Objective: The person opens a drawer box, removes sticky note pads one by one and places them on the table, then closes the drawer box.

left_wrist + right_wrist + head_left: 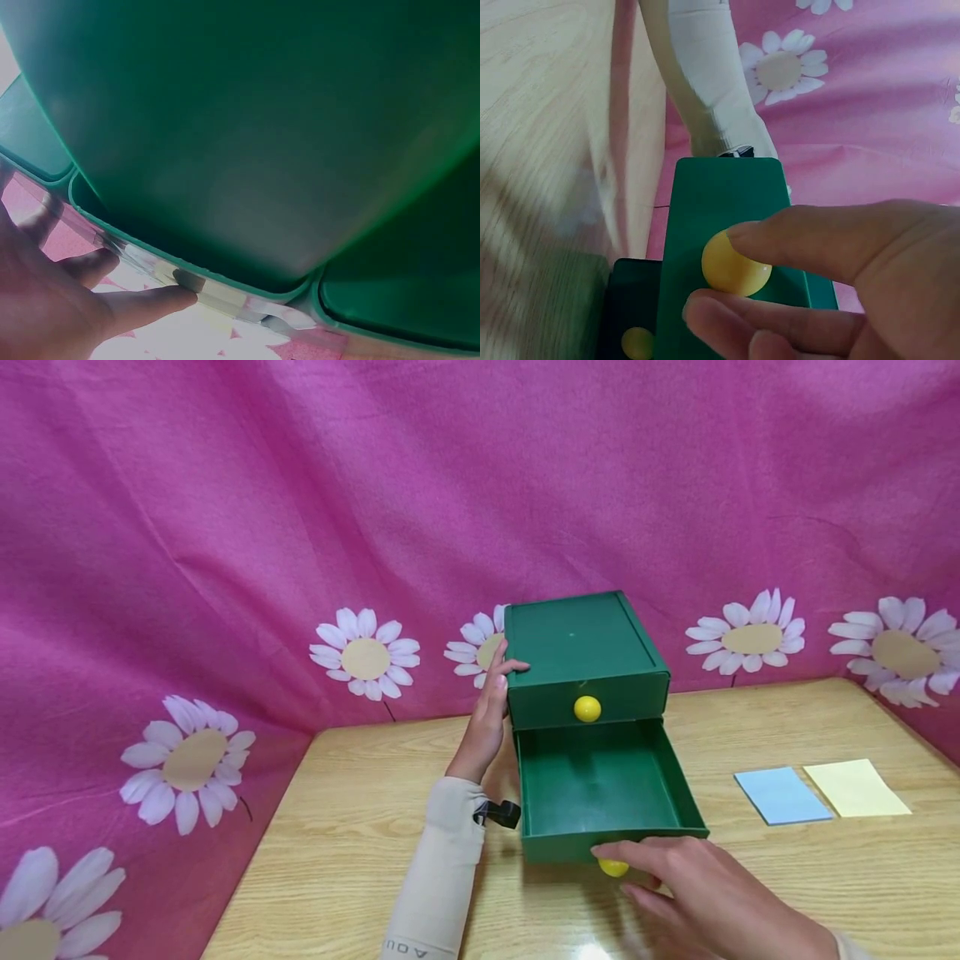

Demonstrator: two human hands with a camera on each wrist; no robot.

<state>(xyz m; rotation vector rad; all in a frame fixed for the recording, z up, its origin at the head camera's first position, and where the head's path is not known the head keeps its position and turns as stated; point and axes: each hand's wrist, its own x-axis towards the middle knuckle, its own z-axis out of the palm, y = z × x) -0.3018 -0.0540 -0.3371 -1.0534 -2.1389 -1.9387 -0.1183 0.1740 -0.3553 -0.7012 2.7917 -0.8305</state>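
Observation:
A green drawer cabinet [585, 643] with yellow knobs stands on the table. Its top drawer [547, 703] is closed, while the drawer below [600, 777] is pulled far out and shows a bare inside. At that drawer's front, my right hand [697, 881] pinches the round yellow knob [735, 264] between finger and thumb. My left hand [487, 718] rests against the cabinet's left side with its fingers extended, one fingertip over the top edge. Up close in the left wrist view, green plastic fills most of the frame beside the left hand's fingers [150, 307].
On the table [360, 810] to the right lie a light blue paper pad [783, 795] and a pale yellow paper pad [857, 787]. A pink cloth [480, 485] with white daisies hangs behind and to the sides. Lower down, another closed drawer's yellow knob [637, 343] shows.

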